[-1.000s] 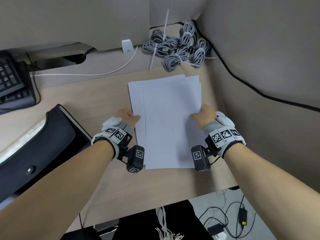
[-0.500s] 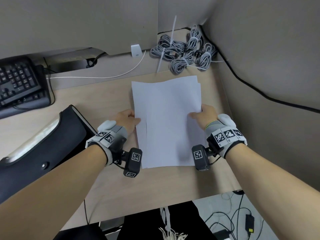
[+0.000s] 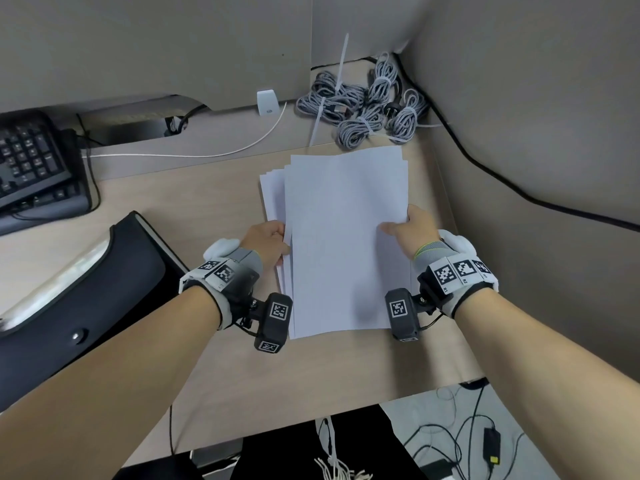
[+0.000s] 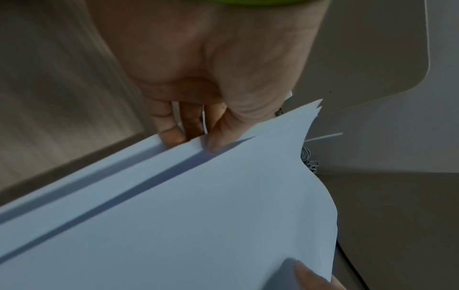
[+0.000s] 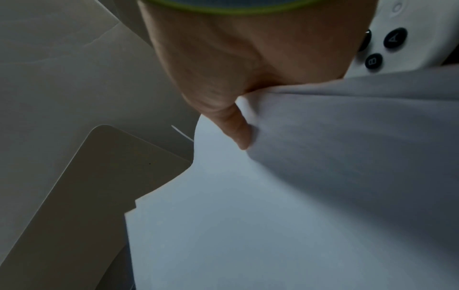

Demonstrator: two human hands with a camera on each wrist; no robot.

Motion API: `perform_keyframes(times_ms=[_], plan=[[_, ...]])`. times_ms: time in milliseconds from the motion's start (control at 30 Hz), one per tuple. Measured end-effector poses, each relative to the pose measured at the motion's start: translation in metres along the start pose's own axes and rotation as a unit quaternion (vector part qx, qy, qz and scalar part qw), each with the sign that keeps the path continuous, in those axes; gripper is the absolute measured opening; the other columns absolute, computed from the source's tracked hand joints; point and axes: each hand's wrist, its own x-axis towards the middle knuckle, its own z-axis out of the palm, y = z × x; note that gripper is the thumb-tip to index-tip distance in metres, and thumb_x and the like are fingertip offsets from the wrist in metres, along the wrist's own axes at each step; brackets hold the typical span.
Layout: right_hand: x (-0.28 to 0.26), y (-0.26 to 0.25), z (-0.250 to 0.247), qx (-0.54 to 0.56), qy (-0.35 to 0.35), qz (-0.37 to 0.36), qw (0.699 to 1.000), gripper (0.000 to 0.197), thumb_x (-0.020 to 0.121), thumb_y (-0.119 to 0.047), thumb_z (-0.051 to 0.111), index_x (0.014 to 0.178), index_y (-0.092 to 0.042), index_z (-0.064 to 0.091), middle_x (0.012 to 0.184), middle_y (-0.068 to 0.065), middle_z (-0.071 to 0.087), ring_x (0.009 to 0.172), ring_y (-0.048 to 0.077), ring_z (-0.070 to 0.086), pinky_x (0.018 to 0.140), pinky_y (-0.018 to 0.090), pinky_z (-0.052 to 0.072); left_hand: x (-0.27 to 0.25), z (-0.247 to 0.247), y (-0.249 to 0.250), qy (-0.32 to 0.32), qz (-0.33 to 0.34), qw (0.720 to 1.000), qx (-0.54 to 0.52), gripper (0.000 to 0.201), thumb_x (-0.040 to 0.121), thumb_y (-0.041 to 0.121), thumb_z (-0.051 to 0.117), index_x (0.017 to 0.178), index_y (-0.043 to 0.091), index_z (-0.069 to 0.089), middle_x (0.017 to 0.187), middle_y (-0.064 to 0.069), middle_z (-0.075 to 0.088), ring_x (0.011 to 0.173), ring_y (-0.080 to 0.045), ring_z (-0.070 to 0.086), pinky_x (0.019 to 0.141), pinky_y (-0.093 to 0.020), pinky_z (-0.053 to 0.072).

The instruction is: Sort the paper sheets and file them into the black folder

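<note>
Nearest the camera, both forearms reached out over the pale wooden worktop (image 3: 221,199), each wrist strapped with a marker-covered band and a small black camera block. The left hand (image 3: 268,244) pinched the left edge of the stack of paper sheets (image 3: 343,237), thumb on top and fingers (image 4: 171,135) curled under the staggered lower sheets. The right hand (image 3: 414,230) gripped the right edge, its thumb (image 5: 236,125) pressed onto the top sheet and the other fingers hidden beneath, so the paper bowed slightly there. The sheets were fanned unevenly, several left edges showing. To the left, well apart from the stack, the black folder (image 3: 79,289) lay on the worktop. Farther back sat a dark keyboard (image 3: 33,161), a white cable (image 3: 194,154) and, in the corner, bundles of grey braided cable (image 3: 363,102)
</note>
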Motion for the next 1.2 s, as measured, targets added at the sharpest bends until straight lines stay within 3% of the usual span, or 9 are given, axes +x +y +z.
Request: perform_keyframes(times_ms=[200, 367, 467, 567, 733, 867, 967, 1100, 1200], plan=[[0.001, 0.002, -0.001, -0.014, 0.004, 0.023, 1.0, 0.032, 0.078, -0.005, 0.066, 0.108, -0.004, 0.055, 0.101, 0.011, 0.063, 0.083, 0.027, 0.059, 0.063, 0.028, 0.045, 0.006, -0.003, -0.004, 0.028, 0.009, 0.999, 0.013, 0.038, 0.083, -0.014, 0.045, 0.087, 0.014, 0.07, 0.078, -0.003, 0.067, 0.067, -0.018, 0.059, 0.062, -0.024, 0.05], [-0.001, 0.0, 0.0, -0.017, 0.02, 0.028, 0.999, 0.045, 0.08, -0.005, 0.063, 0.123, -0.007, 0.048, 0.103, 0.005, 0.058, 0.087, 0.024, 0.055, 0.067, 0.027, 0.042, 0.019, -0.014, -0.01, 0.148, -0.035, 0.987, 0.052, 0.014, 0.08, 0.017, 0.068, 0.093, 0.014, 0.062, 0.088, -0.006, 0.062, 0.075, -0.024, 0.058, 0.073, -0.032, 0.051], [-0.001, 0.002, 0.001, -0.042, 0.01, 0.029, 0.999, 0.032, 0.079, -0.004, 0.063, 0.111, -0.003, 0.058, 0.099, 0.01, 0.063, 0.081, 0.025, 0.057, 0.056, 0.026, 0.041, 0.019, -0.014, -0.007, 0.114, -0.028, 0.991, 0.06, 0.023, 0.078, 0.025, 0.071, 0.067, 0.017, 0.053, 0.071, -0.006, 0.059, 0.068, -0.022, 0.057, 0.069, -0.033, 0.048], [-0.002, 0.002, 0.002, -0.044, 0.004, 0.036, 0.998, 0.025, 0.078, -0.004, 0.063, 0.103, -0.002, 0.063, 0.089, 0.008, 0.062, 0.074, 0.024, 0.056, 0.051, 0.021, 0.04, 0.016, -0.013, -0.006, 0.123, -0.018, 0.988, 0.095, 0.015, 0.082, 0.026, 0.069, 0.075, 0.02, 0.057, 0.075, -0.001, 0.063, 0.069, -0.023, 0.06, 0.071, -0.033, 0.051], [-0.003, 0.001, 0.001, -0.028, 0.013, 0.034, 0.999, 0.023, 0.078, -0.005, 0.064, 0.1, -0.001, 0.066, 0.085, 0.011, 0.064, 0.072, 0.024, 0.056, 0.06, 0.026, 0.044, -0.001, -0.007, -0.006, 0.11, 0.061, 0.991, 0.039, 0.006, 0.088, 0.013, 0.059, 0.088, 0.014, 0.065, 0.07, 0.002, 0.055, 0.058, -0.012, 0.047, 0.056, -0.021, 0.038], [-0.005, -0.005, 0.001, -0.011, 0.015, 0.019, 1.0, 0.022, 0.079, -0.006, 0.064, 0.1, -0.002, 0.066, 0.088, 0.011, 0.065, 0.073, 0.023, 0.056, 0.059, 0.026, 0.044, -0.007, -0.002, -0.002, 0.062, 0.035, 0.995, -0.064, 0.014, 0.086, 0.013, 0.059, 0.075, 0.021, 0.065, 0.073, -0.008, 0.059, 0.065, -0.021, 0.052, 0.077, -0.038, 0.053], [-0.006, -0.009, 0.0, 0.02, 0.017, 0.01, 1.0, 0.024, 0.078, -0.006, 0.064, 0.102, -0.003, 0.064, 0.092, 0.011, 0.066, 0.077, 0.024, 0.059, 0.069, 0.031, 0.049, -0.006, -0.001, 0.005, 0.01, -0.008, 0.991, -0.134, 0.022, 0.089, 0.004, 0.052, 0.094, 0.021, 0.067, 0.101, -0.014, 0.069, 0.087, -0.027, 0.064, 0.089, -0.045, 0.053], [-0.007, -0.011, -0.003, 0.032, 0.026, 0.0, 0.999, 0.025, 0.079, -0.003, 0.064, 0.104, -0.004, 0.063, 0.092, 0.007, 0.065, 0.077, 0.024, 0.058, 0.068, 0.029, 0.045, 0.001, 0.003, 0.009, -0.022, -0.067, 0.984, -0.162, 0.052, 0.085, -0.019, 0.034, 0.117, 0.007, 0.064, 0.1, -0.018, 0.061, 0.085, -0.029, 0.054, 0.09, -0.042, 0.052], [-0.007, -0.009, -0.006, 0.024, 0.035, 0.0, 0.999, 0.027, 0.079, -0.001, 0.063, 0.106, -0.004, 0.062, 0.091, 0.007, 0.063, 0.076, 0.024, 0.056, 0.063, 0.026, 0.044, -0.002, 0.006, 0.013, 0.007, -0.065, 0.988, -0.138, 0.046, 0.087, -0.018, 0.03, 0.108, 0.003, 0.065, 0.091, -0.015, 0.065, 0.064, -0.021, 0.063, 0.062, -0.023, 0.059]])
